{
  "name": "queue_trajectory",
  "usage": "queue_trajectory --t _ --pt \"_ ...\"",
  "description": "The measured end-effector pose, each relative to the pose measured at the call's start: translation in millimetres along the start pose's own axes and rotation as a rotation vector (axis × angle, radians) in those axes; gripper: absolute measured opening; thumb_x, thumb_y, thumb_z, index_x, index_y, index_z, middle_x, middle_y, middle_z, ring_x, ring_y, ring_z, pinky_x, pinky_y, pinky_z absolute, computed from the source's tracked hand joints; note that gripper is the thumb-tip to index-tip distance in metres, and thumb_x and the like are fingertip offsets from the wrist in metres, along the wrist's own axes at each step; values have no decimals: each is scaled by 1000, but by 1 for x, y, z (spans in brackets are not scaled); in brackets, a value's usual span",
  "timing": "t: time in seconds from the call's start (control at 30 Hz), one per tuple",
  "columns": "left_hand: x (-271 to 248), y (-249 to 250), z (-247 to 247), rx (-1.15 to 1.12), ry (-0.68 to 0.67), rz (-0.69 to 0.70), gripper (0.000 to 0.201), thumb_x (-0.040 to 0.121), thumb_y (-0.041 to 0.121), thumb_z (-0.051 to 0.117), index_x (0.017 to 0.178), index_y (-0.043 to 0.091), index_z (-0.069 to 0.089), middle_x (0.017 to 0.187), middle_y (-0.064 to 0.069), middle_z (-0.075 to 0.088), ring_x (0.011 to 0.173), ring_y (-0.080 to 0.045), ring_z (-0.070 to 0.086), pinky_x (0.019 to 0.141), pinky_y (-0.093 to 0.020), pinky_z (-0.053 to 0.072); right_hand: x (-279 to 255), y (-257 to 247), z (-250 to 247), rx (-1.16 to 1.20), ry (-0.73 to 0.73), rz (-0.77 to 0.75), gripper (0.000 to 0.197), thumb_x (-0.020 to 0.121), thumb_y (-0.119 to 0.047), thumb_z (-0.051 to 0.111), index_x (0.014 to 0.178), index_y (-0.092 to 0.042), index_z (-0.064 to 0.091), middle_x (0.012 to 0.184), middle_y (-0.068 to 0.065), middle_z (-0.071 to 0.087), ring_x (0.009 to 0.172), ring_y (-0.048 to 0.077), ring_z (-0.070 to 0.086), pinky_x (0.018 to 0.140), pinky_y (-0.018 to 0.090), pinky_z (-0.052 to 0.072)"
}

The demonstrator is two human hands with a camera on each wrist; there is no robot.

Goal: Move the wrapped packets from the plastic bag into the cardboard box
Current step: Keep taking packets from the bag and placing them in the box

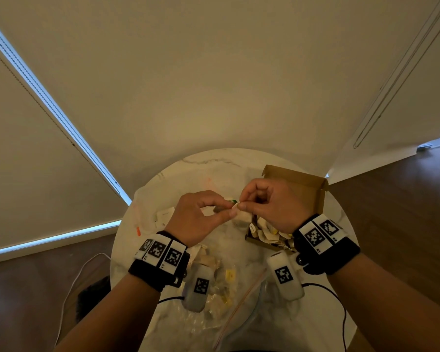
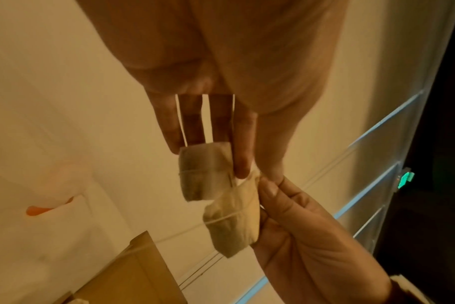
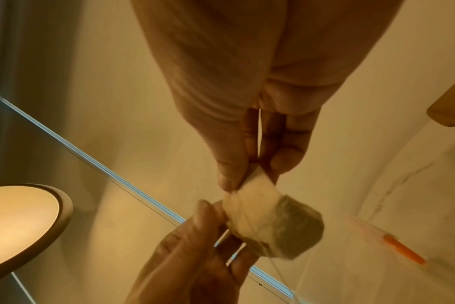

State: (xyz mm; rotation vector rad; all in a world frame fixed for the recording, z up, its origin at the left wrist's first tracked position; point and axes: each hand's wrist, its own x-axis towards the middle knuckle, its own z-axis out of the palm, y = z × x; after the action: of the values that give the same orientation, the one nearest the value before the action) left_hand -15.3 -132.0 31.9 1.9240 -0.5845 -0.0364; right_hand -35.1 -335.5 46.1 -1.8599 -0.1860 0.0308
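Note:
Two small wrapped packets, tangled together by their strings, hang between my hands above the table's middle. One is greyish (image 2: 205, 172) (image 3: 296, 232) and one is beige (image 2: 234, 218) (image 3: 252, 199). My left hand (image 1: 231, 207) (image 2: 256, 171) pinches the top of the pair by the greyish packet. My right hand (image 1: 241, 202) (image 3: 252, 174) pinches a corner of the beige packet. The open cardboard box (image 1: 302, 181) sits right of the hands and holds several packets (image 1: 269, 232). The clear plastic bag (image 1: 239, 321) lies near me with more packets (image 1: 219, 295) inside.
The round marble table (image 1: 214, 163) stands against a wall with blinds on both sides. A second clear bag with an orange tab (image 1: 138, 231) and a loose white packet (image 1: 164, 215) lie at the left. A white cable (image 1: 71, 288) runs over the wooden floor.

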Motion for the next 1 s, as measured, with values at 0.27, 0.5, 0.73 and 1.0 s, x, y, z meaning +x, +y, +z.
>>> queue_trajectory --t 0.27,0.5,0.73,1.0 --pt "8 -1 -5 33 82 58 3 79 13 79 77 11 77 73 2 71 69 -14 66 72 -24 52 -1 21 0 88 125 2 23 83 10 58 91 -9 68 84 5 69 80 18 65 72 26 54" --pt "17 1 -6 8 101 23 3 77 13 78 79 15 77 77 -2 73 73 -20 68 72 -27 54 -6 59 32 40 -287 177 62 68 6 55 106 -40 68 127 -10 63 123 9 54 97 35 50" --pt "26 0 -7 -9 124 -62 11 78 9 78 79 19 76 80 6 74 79 -17 70 78 -28 57 -8 63 53 262 -323 296 34 83 19 53 110 4 65 113 24 67 102 29 66 88 32 56" --pt "30 -3 -9 -3 151 -123 5 79 11 78 81 15 77 83 3 75 79 -16 71 77 -27 57 -19 68 40 209 -238 256 34 90 20 39 106 4 65 93 19 70 81 20 72 72 26 58"
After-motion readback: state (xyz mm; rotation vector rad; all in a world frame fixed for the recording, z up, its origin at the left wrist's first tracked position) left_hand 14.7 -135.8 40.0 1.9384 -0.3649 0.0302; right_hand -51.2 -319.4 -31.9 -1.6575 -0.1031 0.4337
